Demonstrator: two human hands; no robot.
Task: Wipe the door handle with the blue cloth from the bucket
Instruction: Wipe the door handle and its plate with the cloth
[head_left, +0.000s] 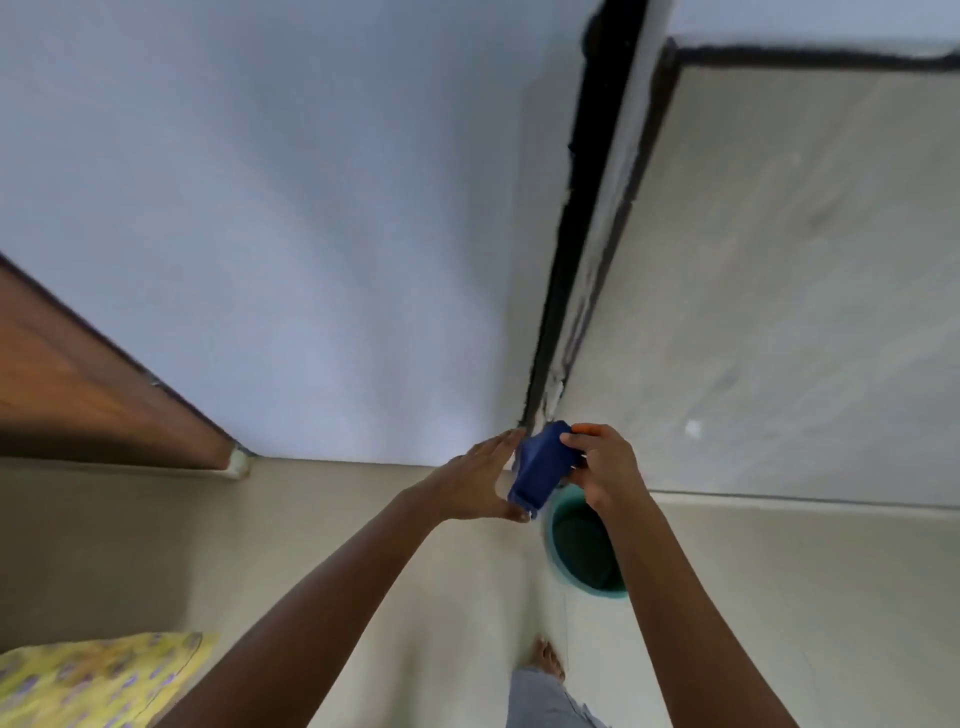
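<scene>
Head view shows the folded dark-blue cloth (537, 470), long axis running one to seven o'clock, pinched at its upper end by the right hand's (602, 465) fingers above the teal plastic bucket (556, 564), the open left hand (480, 480) touching its nine-o'clock side; no door handle shows.

Both arms out front. Right hand (605, 462) pinches blue cloth (540, 467) w/ fingers; left hand (475, 480) flat, touching cloth's left side.

Both hands hold blue cloth (537, 470) above green bucket (576, 545), R hand (602, 462) pinching top.
</scene>
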